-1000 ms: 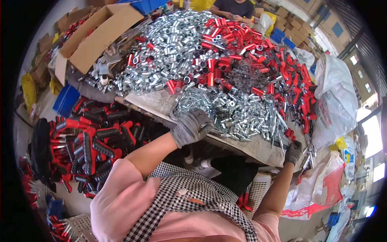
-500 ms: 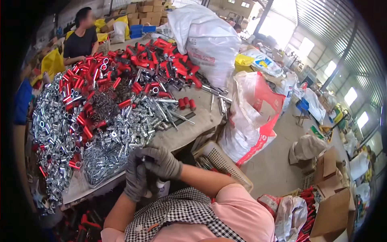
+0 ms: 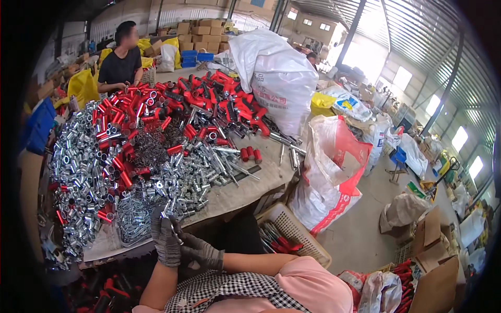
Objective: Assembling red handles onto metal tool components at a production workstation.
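Observation:
My gloved left hand (image 3: 166,242) is closed at the table's front edge, with a small silver metal part (image 3: 165,214) at its fingertips. Against it, from the right, lies my gloved right hand (image 3: 203,254), its fingers curled. A shiny metal piece (image 3: 178,236) shows between the two hands; most of it is covered by the gloves. Just beyond my fingers begins a heap of silver metal sleeves (image 3: 177,180), with thin wire clips (image 3: 134,216) to its left. Red sleeves (image 3: 122,175) and red-and-black handles (image 3: 229,99) are piled farther back.
The worktable (image 3: 250,190) has a bare strip along its front right. A beige plastic basket (image 3: 300,229) with red-handled pieces stands beside it, near a white-and-red sack (image 3: 326,177). A big white sack (image 3: 282,83) rests at the back. Across the table is another person (image 3: 120,65).
My hands have come down and a little left, and the left fingers now point up with a silver part at their tips. The view has tilted up slightly.

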A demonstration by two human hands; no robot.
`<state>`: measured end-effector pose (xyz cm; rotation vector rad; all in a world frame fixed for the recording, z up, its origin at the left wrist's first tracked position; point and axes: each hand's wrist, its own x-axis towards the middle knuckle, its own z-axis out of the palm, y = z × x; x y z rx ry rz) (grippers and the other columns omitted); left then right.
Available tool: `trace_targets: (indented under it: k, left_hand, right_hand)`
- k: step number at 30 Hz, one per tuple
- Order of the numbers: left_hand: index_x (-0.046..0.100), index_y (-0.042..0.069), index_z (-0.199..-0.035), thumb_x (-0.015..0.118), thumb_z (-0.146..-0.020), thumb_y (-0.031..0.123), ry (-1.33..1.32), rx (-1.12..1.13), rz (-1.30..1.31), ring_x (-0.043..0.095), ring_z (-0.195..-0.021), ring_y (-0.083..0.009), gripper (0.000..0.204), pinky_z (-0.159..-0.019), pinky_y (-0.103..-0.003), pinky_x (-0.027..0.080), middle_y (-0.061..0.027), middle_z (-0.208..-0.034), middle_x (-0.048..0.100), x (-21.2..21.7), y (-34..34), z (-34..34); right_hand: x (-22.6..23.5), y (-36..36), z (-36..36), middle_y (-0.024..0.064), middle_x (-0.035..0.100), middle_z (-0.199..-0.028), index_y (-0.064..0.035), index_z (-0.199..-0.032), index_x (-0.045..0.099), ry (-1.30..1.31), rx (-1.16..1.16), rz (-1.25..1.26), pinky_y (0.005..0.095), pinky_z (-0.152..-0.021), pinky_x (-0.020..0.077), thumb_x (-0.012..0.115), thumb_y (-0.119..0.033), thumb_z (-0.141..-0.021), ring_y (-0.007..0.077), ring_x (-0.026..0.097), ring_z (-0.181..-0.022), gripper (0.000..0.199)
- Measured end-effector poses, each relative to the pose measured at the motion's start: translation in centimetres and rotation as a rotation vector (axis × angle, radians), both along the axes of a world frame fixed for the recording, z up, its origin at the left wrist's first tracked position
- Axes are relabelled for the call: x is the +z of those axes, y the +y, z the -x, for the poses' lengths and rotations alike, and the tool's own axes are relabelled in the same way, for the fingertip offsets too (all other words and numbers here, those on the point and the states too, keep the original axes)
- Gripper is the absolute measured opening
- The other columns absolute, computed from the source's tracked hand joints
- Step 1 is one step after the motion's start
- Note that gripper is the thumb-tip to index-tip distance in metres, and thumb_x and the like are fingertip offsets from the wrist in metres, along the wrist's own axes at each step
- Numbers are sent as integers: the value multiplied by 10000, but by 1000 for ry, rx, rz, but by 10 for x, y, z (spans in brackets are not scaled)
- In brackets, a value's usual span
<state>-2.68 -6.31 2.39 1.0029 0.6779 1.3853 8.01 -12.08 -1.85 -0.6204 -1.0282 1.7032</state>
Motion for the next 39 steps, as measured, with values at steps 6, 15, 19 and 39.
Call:
trace_targets:
  k: [6,15,19,39]
  left_hand:
    - [469,156,-1256,503,-936,215,-4,24,-9,468,-530,-55,327,-400,-174,383,-18,-792,534,-2,-4,0]
    - [495,155,-1250,562,-910,223,19,-29,-61,525,-584,-88,354,-454,-217,437,-37,-814,562,-7,-4,4]
    - [497,141,-1253,573,-904,219,140,34,-133,542,-646,-92,366,-536,-216,449,-33,-856,582,-17,0,4]
    - [490,125,-1207,548,-907,206,86,88,-173,540,-634,-107,316,-562,-237,456,-33,-802,561,-3,-6,21]
  right_hand:
    - [7,-5,3,58,459,-1325,-53,-1408,300,-57,-54,21,322,-1000,379,557,-168,-931,158,439,-1196,553]
    - [14,-6,5,49,456,-1332,-74,-1444,245,11,-22,44,300,-976,399,556,-177,-933,138,460,-1161,607]
    - [5,-7,6,54,428,-1364,-84,-1474,181,117,-58,5,295,-1002,371,542,-139,-935,139,430,-1194,650]
    - [9,-4,13,49,505,-1260,-15,-1360,351,-64,-28,79,303,-975,394,557,-206,-937,136,473,-1145,508]
